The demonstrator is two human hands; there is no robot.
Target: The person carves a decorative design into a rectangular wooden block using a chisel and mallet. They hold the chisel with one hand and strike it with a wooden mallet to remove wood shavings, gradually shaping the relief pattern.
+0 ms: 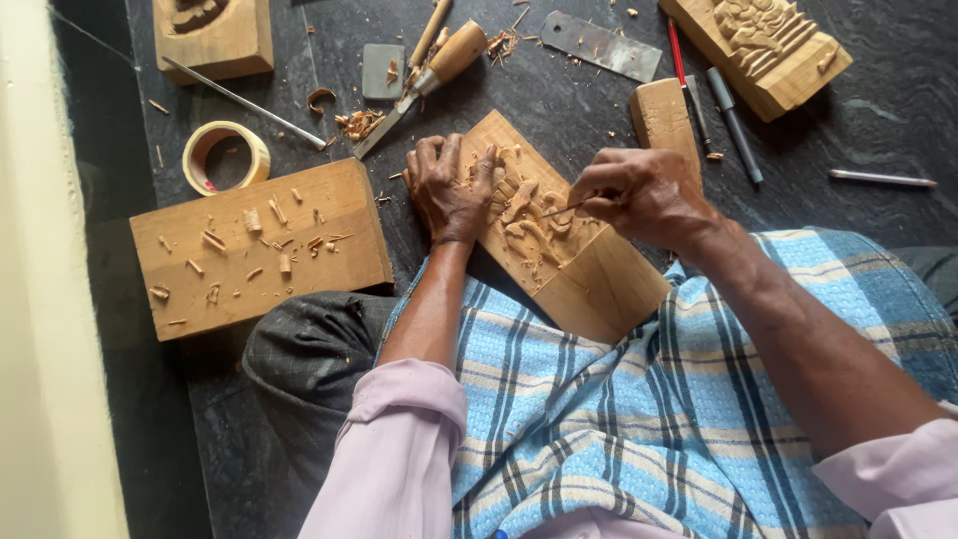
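A pale wooden block [599, 284] with a half-carved relief leans against my lap on the dark floor. My left hand [446, 190] lies flat on its upper left edge, fingers curled over the wood. My right hand [639, 195] is closed around a thin carving tool [564, 209], whose tip touches the carved area. Curled shavings lie over the carving.
A large plain wood block [259, 245] scattered with chips lies at left, a tape roll [227, 157] behind it. Wooden-handled chisels [439, 65], a metal scraper [601, 45], a small block [664, 120], pens [733, 125] and two carved blocks [763, 45] [213, 35] lie beyond.
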